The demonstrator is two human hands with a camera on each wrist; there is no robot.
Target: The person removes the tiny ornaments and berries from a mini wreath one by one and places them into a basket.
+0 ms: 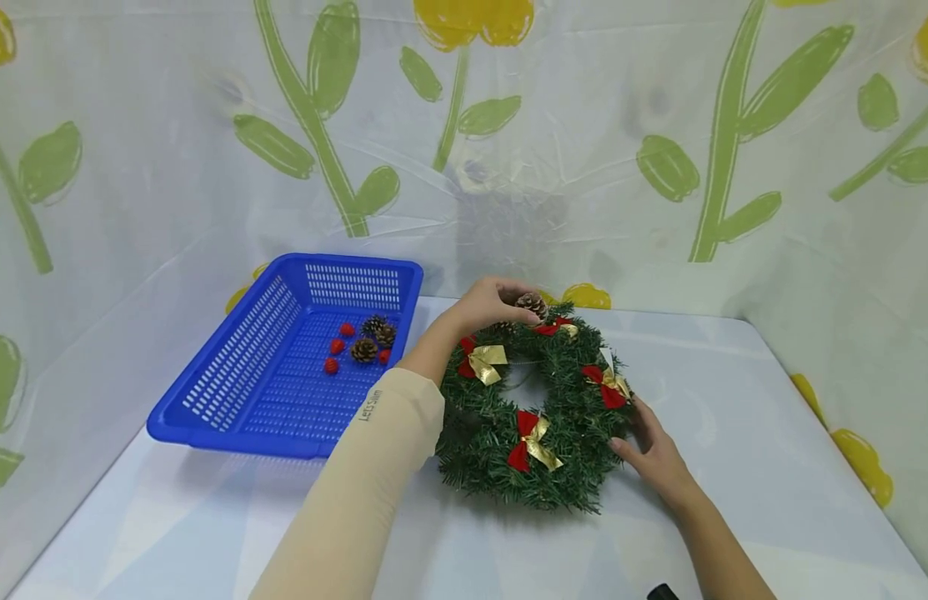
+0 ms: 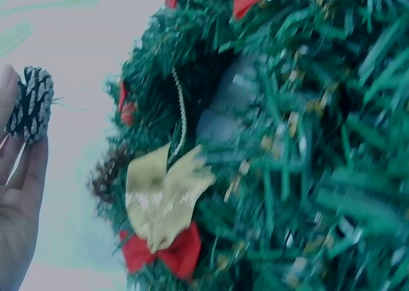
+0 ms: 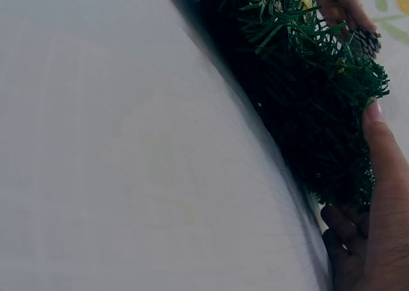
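A green wreath [image 1: 501, 433] with red and gold bows [image 1: 534, 439] lies on the white table [image 1: 734, 400]. My left hand [image 1: 492, 302] pinches a brown pine cone [image 1: 532, 305] at the wreath's far edge; the left wrist view shows the pine cone [image 2: 30, 104] between my fingertips [image 2: 19, 195], beside the wreath [image 2: 287, 150]. My right hand [image 1: 654, 450] rests with relaxed fingers against the wreath's right rim. In the right wrist view the right hand [image 3: 377, 201] touches the wreath [image 3: 307, 93] at its edge, fingers tucked under it.
A blue plastic basket [image 1: 231, 375] stands at the left on the table, holding pine cones [image 1: 364, 349] and several small red berries [image 1: 332, 365]. A flower-patterned sheet [image 1: 659, 150] walls the back and sides.
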